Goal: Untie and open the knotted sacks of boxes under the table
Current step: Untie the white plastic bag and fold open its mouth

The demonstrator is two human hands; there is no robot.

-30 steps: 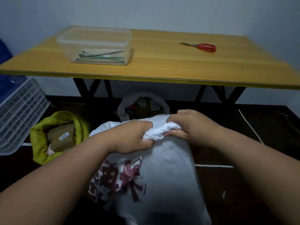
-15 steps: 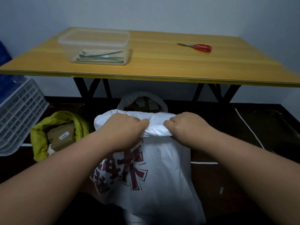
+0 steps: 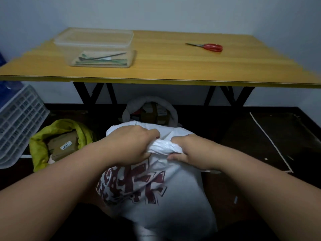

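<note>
A white sack (image 3: 166, 197) with dark red printed characters stands on the floor in front of me. Its top is bunched into a twisted knot (image 3: 163, 146). My left hand (image 3: 132, 145) grips the bunched fabric from the left. My right hand (image 3: 187, 150) pinches it from the right, fingers curled round the twist. Behind it, under the table, a grey-white sack (image 3: 149, 110) stands open with boxes showing inside. To the left a yellow-green sack (image 3: 57, 141) lies open with a brown labelled box in it.
The wooden table (image 3: 173, 66) spans the view above the sacks, on black crossed legs (image 3: 93, 94). On it sit a clear plastic container (image 3: 97, 47) and red-handled scissors (image 3: 208, 46). A white slatted crate (image 3: 17, 122) stands at the left. The floor is dark.
The white sack has turned slightly and its top is more tightly bunched between my hands. My hands have shifted a little lower and to the right on the knot.
</note>
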